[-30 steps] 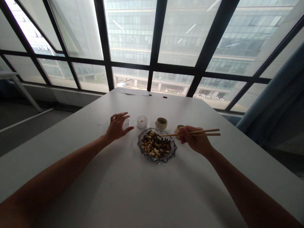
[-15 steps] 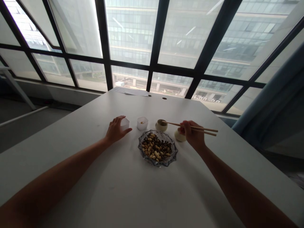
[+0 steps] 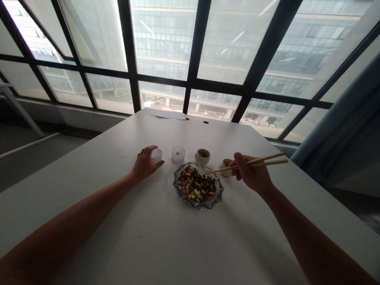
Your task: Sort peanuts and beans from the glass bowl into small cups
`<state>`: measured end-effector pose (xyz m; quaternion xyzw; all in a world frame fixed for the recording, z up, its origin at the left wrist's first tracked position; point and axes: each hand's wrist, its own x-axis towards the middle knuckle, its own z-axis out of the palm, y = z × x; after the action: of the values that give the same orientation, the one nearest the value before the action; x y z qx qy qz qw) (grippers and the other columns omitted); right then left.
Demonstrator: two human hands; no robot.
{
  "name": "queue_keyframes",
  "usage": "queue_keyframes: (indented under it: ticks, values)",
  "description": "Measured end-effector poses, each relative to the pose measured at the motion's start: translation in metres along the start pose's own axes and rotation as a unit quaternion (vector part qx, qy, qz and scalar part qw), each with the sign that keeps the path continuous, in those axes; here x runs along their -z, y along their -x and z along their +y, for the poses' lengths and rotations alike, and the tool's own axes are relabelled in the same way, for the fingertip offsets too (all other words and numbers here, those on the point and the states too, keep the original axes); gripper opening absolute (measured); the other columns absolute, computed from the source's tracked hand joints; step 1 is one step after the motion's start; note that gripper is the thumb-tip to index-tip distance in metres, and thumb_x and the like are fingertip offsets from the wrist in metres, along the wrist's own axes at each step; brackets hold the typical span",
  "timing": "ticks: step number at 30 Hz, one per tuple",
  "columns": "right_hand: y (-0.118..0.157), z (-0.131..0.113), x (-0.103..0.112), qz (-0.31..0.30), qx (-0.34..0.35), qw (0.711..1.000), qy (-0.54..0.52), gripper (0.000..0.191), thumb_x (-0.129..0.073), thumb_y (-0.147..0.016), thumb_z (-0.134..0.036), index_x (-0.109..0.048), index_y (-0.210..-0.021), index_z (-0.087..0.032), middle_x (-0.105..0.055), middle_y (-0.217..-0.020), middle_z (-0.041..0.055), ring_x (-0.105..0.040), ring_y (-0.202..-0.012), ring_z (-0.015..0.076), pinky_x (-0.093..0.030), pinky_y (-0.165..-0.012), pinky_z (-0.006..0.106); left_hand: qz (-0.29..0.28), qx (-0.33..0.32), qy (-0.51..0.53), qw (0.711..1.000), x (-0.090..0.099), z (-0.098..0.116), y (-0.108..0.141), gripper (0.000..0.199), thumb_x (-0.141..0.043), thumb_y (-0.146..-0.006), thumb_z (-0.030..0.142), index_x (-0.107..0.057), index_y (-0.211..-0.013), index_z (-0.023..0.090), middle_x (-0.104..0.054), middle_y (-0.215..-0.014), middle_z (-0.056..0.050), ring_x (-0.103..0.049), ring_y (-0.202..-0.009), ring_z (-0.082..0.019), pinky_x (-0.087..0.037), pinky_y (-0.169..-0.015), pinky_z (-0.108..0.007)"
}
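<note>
My right hand [image 3: 252,173] is closed around a pair of wooden chopsticks [image 3: 264,161]. Their tips reach over the right back part of a scalloped clear glass bowl [image 3: 219,196], which holds peanuts [image 3: 186,186] and dark seeds [image 3: 204,184]. I cannot make out anything pinched between the tips. My left hand [image 3: 145,162] curls around a small translucent plastic box [image 3: 156,155], fingers at its back and thumb in front. Beside that stands a similar box [image 3: 178,157] with a few light bits inside. A cream-coloured cup [image 3: 202,158] sits behind the bowl; another cup [image 3: 225,171] is partly hidden behind my right hand.
The white table [image 3: 166,241] stretches toward a large framed window. Papers [image 3: 166,114] lie at its far edge, near two dark round holes. A blue curtain [image 3: 338,126] hangs on the right.
My right hand has moved right and slightly toward me. The chopstick tips have left the middle cup and come over the glass bowl. My left hand stays at the box.
</note>
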<state>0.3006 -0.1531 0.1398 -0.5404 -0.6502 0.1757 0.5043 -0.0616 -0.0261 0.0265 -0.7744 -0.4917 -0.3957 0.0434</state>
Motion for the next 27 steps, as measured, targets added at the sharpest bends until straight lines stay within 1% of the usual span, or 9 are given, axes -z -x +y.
queue_keyframes:
  ticks: [4, 6, 10, 14, 17, 22, 27]
  values:
    - [0.01, -0.002, -0.007, -0.054, -0.009, 0.997, 0.054, 0.062, -0.05, -0.09, -0.073, -0.066, -0.068, -0.017, -0.061, -0.05, 0.0043, -0.053, -0.038, 0.0133, -0.041, -0.036, 0.024, -0.002, 0.0, 0.009, 1.0, 0.002, 0.002, 0.0, 0.062, -0.07, -0.081, 0.044, -0.048, -0.134, 0.021, -0.058, -0.137, -0.014, -0.054, -0.128, -0.034, -0.045, -0.107, -0.051]
    - [0.012, -0.003, -0.011, -0.077, -0.001, 0.994, 0.076, 0.061, -0.048, -0.092, -0.072, -0.064, -0.068, -0.018, -0.062, -0.054, 0.0045, -0.054, -0.041, 0.0138, -0.042, -0.039, 0.025, -0.006, -0.001, 0.014, 1.0, 0.003, 0.003, 0.0, 0.062, -0.07, -0.081, 0.043, -0.048, -0.134, 0.021, -0.058, -0.137, -0.014, -0.054, -0.128, -0.034, -0.045, -0.107, -0.051]
    - [0.016, -0.011, -0.016, -0.123, 0.058, 0.983, 0.12, 0.057, -0.046, -0.096, -0.064, -0.056, -0.061, -0.02, -0.058, -0.054, 0.0036, -0.053, -0.047, 0.0137, -0.041, -0.044, 0.026, -0.009, -0.009, 0.023, 1.0, 0.004, 0.003, 0.0, 0.061, -0.07, -0.081, 0.043, -0.047, -0.134, 0.022, -0.058, -0.136, -0.014, -0.054, -0.128, -0.034, -0.045, -0.107, -0.052]
    - [0.023, -0.02, -0.017, -0.148, 0.136, 0.968, 0.153, 0.054, -0.048, -0.099, -0.056, -0.045, -0.057, -0.021, -0.047, -0.05, -0.0014, -0.042, -0.046, 0.0107, -0.036, -0.048, 0.026, 0.0, -0.022, 0.033, 0.999, 0.003, 0.002, 0.0, 0.061, -0.07, -0.081, 0.041, -0.047, -0.134, 0.021, -0.058, -0.136, -0.014, -0.054, -0.128, -0.033, -0.046, -0.108, -0.051]
    - [0.028, -0.022, -0.017, -0.159, 0.156, 0.957, 0.183, 0.051, -0.051, -0.099, -0.051, -0.043, -0.058, -0.021, -0.044, -0.051, -0.0029, -0.038, -0.047, 0.0099, -0.031, -0.049, 0.027, 0.008, -0.02, 0.038, 0.999, 0.0, -0.001, 0.0, 0.064, -0.071, -0.08, 0.042, -0.045, -0.135, 0.021, -0.055, -0.138, -0.015, -0.053, -0.13, -0.034, -0.045, -0.109, -0.052]
    - [0.031, -0.022, -0.016, -0.16, 0.145, 0.957, 0.194, 0.051, -0.05, -0.099, -0.05, -0.04, -0.058, -0.021, -0.043, -0.051, -0.0029, -0.037, -0.048, 0.0102, -0.03, -0.05, 0.028, 0.01, 0.017, 0.038, 0.999, -0.005, -0.006, 0.002, 0.076, -0.074, -0.077, 0.046, -0.039, -0.14, 0.02, -0.052, -0.14, -0.017, -0.052, -0.132, -0.036, -0.046, -0.109, -0.054]
    - [0.03, -0.025, -0.017, -0.181, 0.149, 0.956, 0.175, 0.053, -0.046, -0.1, -0.053, -0.038, -0.058, -0.022, -0.04, -0.05, -0.0028, -0.035, -0.046, 0.0108, -0.029, -0.048, 0.029, -0.004, 0.075, 0.052, 0.996, -0.005, -0.006, 0.002, 0.079, -0.073, -0.078, 0.047, -0.038, -0.142, 0.019, -0.053, -0.141, -0.018, -0.055, -0.129, -0.036, -0.048, -0.107, -0.053]
